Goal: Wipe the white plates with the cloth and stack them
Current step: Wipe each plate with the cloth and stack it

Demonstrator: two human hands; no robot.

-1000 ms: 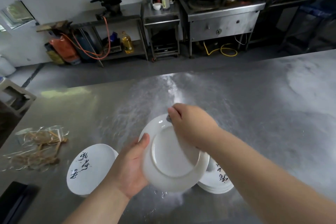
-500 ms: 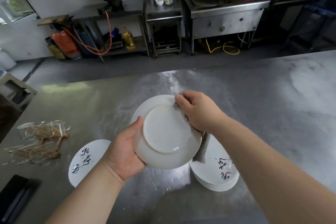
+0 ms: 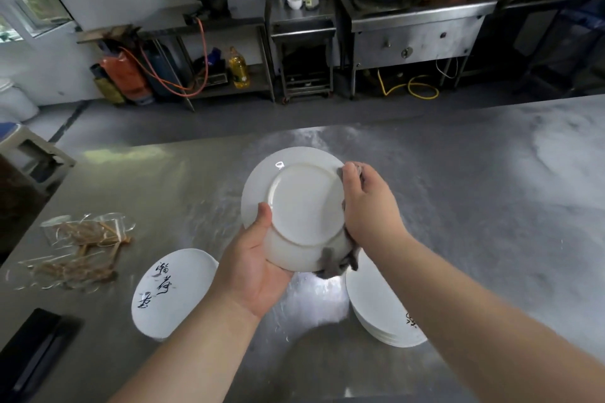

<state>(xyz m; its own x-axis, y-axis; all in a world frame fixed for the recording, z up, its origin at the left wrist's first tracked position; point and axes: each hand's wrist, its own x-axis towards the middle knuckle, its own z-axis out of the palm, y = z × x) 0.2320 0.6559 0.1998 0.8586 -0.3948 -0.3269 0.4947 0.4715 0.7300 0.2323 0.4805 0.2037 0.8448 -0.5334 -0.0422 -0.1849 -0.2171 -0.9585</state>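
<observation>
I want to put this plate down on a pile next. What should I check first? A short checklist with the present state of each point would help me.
1. Left hand grips the round white plate at its lower rim: ok.
2. Right hand presses the grey cloth on the plate's right edge: ok.
3. Plate's front side wiped: cannot tell, because only the underside faces the camera.
4. Stack of white plates on the steel table, top free of objects: ok where visible, but the right arm hides part.
5. White plate with black writing lies flat, apart from the stack: ok.
</observation>
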